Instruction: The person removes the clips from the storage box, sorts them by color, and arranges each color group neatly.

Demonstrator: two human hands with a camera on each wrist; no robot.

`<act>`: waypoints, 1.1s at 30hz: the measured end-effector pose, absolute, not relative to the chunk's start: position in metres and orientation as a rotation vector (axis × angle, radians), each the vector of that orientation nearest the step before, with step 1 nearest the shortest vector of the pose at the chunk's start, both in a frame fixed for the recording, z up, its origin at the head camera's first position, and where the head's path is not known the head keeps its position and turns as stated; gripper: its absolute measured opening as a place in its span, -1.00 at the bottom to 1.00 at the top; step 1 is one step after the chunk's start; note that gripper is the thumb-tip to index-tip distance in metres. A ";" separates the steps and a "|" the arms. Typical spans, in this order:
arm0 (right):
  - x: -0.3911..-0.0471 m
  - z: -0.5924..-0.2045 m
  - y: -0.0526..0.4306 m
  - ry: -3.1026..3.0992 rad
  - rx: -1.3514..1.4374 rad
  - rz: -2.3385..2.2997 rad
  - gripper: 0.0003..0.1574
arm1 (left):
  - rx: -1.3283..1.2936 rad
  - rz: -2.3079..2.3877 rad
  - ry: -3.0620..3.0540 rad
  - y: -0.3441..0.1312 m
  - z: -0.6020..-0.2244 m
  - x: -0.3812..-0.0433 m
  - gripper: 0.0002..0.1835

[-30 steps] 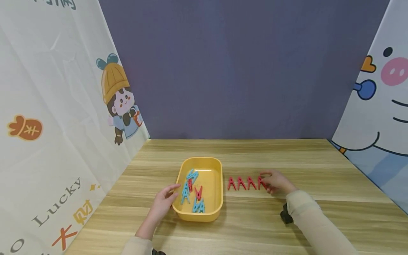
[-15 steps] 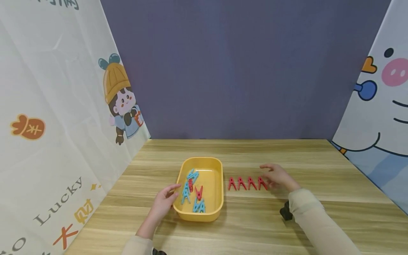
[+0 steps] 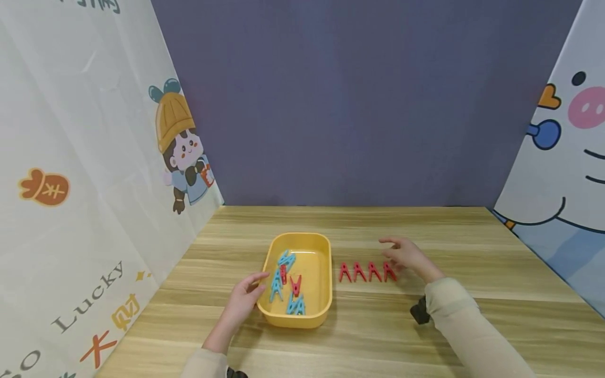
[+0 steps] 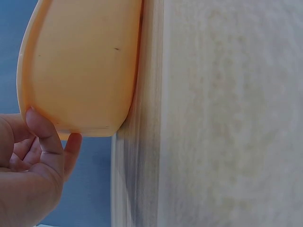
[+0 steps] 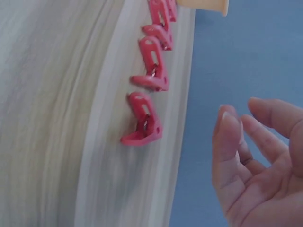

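Note:
In the head view, my left hand (image 3: 243, 299) rests at the left rim of a yellow plastic tub (image 3: 327, 283), its fingertips touching it. The left wrist view shows those relaxed fingers (image 4: 43, 135) against the tub's outer wall (image 4: 85, 71). Inside the tub lie blue clothespins (image 3: 276, 289) and two red clothespins (image 3: 295, 285). Right of the tub, several red clothespins (image 3: 359, 272) stand in a row, legs down. My right hand (image 3: 407, 256) hovers just behind and right of the last red clothespin (image 5: 144, 120), fingers loosely bent, holding nothing.
The wooden table (image 3: 359, 341) reaches back to a dark blue-grey panel (image 3: 354, 105). A printed white cloth (image 3: 94, 157) hangs on the left and another cartoon cloth (image 3: 557, 173) on the right.
My right hand has let go of the rightmost red clothespin and lifted up and away from it. That clothespin stays standing in the row. My left hand has stayed at the tub.

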State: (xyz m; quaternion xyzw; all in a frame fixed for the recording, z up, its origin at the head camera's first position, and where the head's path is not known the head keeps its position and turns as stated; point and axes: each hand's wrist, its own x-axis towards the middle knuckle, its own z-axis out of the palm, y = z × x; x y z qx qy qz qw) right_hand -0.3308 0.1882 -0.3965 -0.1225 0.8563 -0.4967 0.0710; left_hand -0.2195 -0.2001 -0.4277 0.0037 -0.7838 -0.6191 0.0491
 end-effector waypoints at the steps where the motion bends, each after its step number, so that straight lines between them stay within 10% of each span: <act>1: -0.331 -0.395 0.187 2.578 -0.373 -1.497 -0.44 | 0.010 -1.882 -2.392 -0.200 -0.428 -0.220 -0.66; 33: -0.316 -0.361 0.133 2.574 -0.545 -1.586 -0.47 | 0.026 -1.836 -2.420 -0.197 -0.426 -0.219 -0.66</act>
